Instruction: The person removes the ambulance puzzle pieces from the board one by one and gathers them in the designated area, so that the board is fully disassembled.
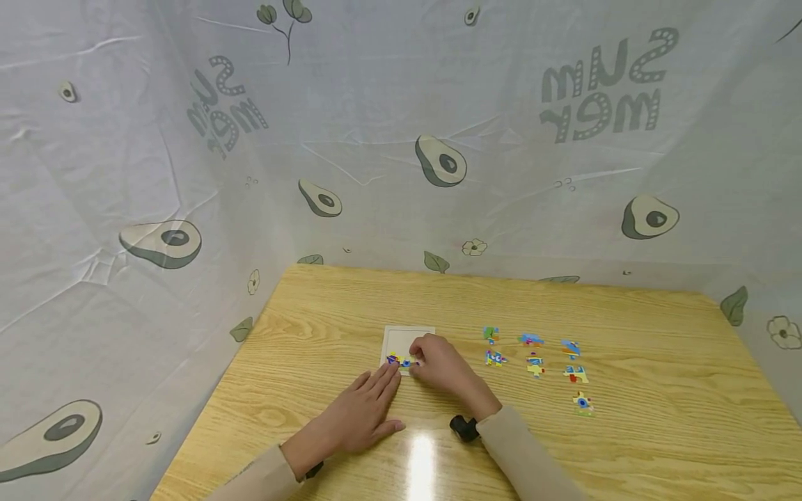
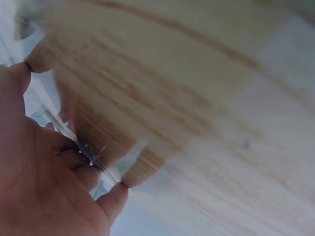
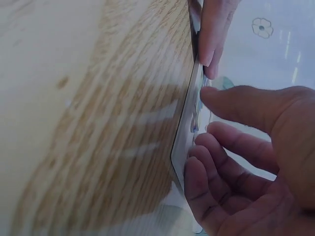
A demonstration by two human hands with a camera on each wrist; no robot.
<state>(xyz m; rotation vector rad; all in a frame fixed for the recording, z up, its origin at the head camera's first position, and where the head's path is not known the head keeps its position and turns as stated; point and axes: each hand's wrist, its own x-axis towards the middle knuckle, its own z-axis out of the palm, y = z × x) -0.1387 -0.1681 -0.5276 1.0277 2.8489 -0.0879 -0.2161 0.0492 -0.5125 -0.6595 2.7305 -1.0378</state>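
Note:
A shallow white puzzle frame (image 1: 409, 339) lies on the table, with colourful joined puzzle pieces (image 1: 395, 358) along its near edge. The left hand (image 1: 365, 416) lies palm down with its fingers stretched out, their tips on the frame's near left corner and the pieces there. At the frame's right side, the right hand (image 1: 443, 365) has its fingers curled and holds a blue-and-yellow puzzle piece (image 1: 406, 363) between thumb and index finger. In the right wrist view, the thumb (image 3: 231, 103) reaches over the frame's edge (image 3: 183, 147); the pieces there are mostly hidden.
Several loose puzzle pieces lie in rough rows to the right, among them a green one (image 1: 491, 334), a blue one (image 1: 571, 348) and one with a round blue mark (image 1: 583, 403). A printed curtain (image 1: 388, 104) borders the wooden table (image 1: 301, 327) at the back and sides.

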